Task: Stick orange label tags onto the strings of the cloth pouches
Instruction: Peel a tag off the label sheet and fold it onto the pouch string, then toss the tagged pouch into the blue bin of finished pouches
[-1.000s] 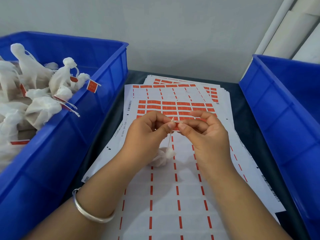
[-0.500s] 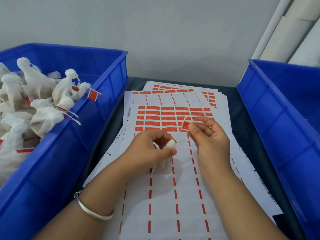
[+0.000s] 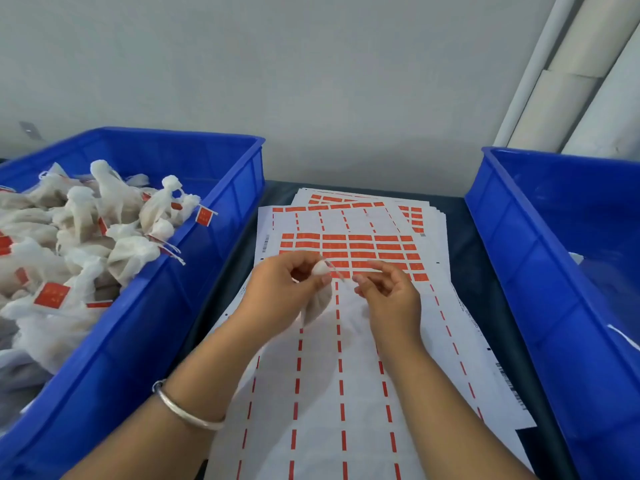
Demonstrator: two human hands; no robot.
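From the head view, the left blue bin [image 3: 194,271] holds a heap of soft, gauzy white pouches [image 3: 86,237], many already carrying orange tags, so much looks done. Over the middle of the glossy label sheets [image 3: 346,375], the left hand [image 3: 284,296] pinches a cloth pouch [image 3: 317,303] by its gathered neck; the right hand [image 3: 391,299], fingers loosely curled, seems empty. Whether its string is tagged, I cannot tell.

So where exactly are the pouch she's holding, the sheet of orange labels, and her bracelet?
Pouch [image 3: 320,268], head view, on its white gathered top in the left hand.
Label sheet [image 3: 360,245], head view, on an orange label row.
Bracelet [image 3: 180,412], head view, on the silver band at the left wrist.
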